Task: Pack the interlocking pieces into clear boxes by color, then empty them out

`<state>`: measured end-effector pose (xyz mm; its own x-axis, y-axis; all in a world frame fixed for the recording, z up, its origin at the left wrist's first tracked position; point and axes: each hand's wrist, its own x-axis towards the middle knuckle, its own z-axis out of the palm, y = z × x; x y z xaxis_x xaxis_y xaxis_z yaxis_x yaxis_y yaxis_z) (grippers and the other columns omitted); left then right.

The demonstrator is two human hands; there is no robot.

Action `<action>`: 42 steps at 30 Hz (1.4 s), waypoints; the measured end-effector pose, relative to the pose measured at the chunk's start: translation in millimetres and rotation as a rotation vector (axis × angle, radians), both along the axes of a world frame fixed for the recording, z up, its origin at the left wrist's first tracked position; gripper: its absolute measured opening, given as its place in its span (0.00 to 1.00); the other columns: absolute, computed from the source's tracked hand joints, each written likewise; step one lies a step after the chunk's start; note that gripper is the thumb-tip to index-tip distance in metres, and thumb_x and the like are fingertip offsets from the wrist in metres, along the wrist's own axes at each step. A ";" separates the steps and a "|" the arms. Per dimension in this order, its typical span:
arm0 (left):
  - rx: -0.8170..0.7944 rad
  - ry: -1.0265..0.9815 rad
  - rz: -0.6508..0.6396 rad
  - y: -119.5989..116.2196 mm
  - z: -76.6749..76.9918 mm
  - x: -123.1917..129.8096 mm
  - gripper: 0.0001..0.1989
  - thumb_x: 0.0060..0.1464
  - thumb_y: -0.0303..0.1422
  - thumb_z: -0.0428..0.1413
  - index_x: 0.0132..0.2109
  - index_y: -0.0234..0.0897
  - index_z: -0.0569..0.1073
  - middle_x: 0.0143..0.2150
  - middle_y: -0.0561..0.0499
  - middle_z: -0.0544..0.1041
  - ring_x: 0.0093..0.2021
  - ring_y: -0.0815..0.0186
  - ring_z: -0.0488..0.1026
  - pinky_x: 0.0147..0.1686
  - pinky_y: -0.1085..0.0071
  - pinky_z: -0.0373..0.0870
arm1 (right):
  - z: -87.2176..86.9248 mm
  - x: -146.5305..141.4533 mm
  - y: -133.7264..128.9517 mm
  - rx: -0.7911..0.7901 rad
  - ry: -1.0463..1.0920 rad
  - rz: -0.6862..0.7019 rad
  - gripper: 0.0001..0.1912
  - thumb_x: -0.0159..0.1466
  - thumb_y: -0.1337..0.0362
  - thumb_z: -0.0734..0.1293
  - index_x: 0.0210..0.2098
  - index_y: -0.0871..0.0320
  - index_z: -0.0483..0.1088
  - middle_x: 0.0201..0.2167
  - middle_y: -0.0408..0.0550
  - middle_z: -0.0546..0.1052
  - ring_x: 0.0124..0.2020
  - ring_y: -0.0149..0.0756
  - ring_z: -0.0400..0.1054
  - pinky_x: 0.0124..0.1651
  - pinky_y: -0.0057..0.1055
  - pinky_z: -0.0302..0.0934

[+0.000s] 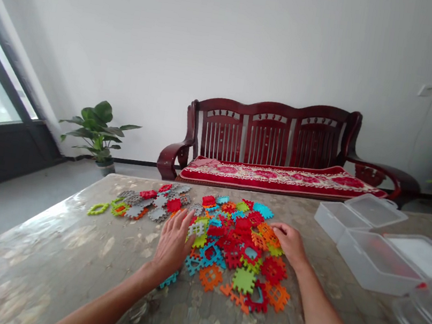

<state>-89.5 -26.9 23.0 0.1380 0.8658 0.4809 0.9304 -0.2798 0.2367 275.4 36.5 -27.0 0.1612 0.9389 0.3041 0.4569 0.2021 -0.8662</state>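
Flat plastic interlocking building pieces in red, orange, blue, green and grey lie in a loose heap on the table. My left hand (174, 239) rests at the heap's left side with its fingers stretched out, holding nothing that I can see. Beside its thumb is a light grey windowed piece (197, 228), and a blue piece (169, 280) shows partly from under the wrist. At the right edge of the heap, my right hand (289, 240) has its fingers bent together on an orange interlocking piece (269, 234). Nearest below it is a red piece (274, 269).
Mostly grey pieces (158, 214) form a group at left, with a green ring-shaped piece (98, 209) at its end. Open clear plastic boxes (376, 267) stand on the patterned table (74, 265) at right. A wooden bench (268, 137) stands behind the table.
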 end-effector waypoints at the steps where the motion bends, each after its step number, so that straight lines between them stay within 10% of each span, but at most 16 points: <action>1: -0.037 -0.004 0.041 -2.3 -4.6 -5.1 0.28 0.60 0.34 0.49 0.66 0.37 0.58 0.66 0.38 0.60 0.68 0.49 0.54 0.64 0.48 0.53 | 0.0 -0.1 0.1 -0.004 0.003 -0.002 0.15 0.55 0.55 0.63 0.34 0.55 0.77 0.34 0.48 0.82 0.38 0.43 0.75 0.45 0.37 0.66; 11: -0.298 -0.269 -0.231 0.0 -5.2 -8.9 0.22 0.64 0.40 0.43 0.62 0.41 0.64 0.60 0.45 0.71 0.60 0.60 0.68 0.59 0.61 0.64 | -1.2 0.9 0.2 0.014 0.000 -0.002 0.16 0.54 0.54 0.63 0.33 0.55 0.78 0.34 0.49 0.82 0.38 0.45 0.75 0.44 0.38 0.67; 19: -0.157 0.106 0.246 92.9 25.5 -58.8 0.28 0.54 0.42 0.56 0.62 0.43 0.66 0.67 0.42 0.61 0.66 0.47 0.55 0.62 0.50 0.54 | -0.5 1.2 2.1 -0.012 0.014 -0.008 0.17 0.53 0.53 0.63 0.32 0.55 0.78 0.33 0.49 0.82 0.36 0.45 0.75 0.44 0.38 0.67; 25: -0.370 0.280 0.223 135.8 23.0 -81.7 0.32 0.52 0.51 0.54 0.62 0.48 0.65 0.69 0.39 0.55 0.69 0.41 0.47 0.59 0.36 0.47 | 1.2 -0.7 1.3 -0.015 0.035 -0.017 0.16 0.53 0.53 0.64 0.32 0.55 0.78 0.32 0.49 0.82 0.37 0.46 0.75 0.44 0.38 0.67; 42: -0.255 0.194 0.312 100.4 21.2 -60.7 0.16 0.51 0.38 0.54 0.47 0.39 0.68 0.44 0.46 0.76 0.47 0.56 0.71 0.39 0.67 0.66 | 1.8 0.8 0.9 -0.038 0.011 -0.028 0.17 0.54 0.52 0.64 0.33 0.56 0.77 0.34 0.50 0.81 0.38 0.46 0.75 0.45 0.37 0.66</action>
<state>-150.1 73.5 44.3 -0.0824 0.9679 0.2374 0.9950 0.0665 0.0742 276.2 37.5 -25.2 0.1910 0.9448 0.2661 0.4524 0.1558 -0.8781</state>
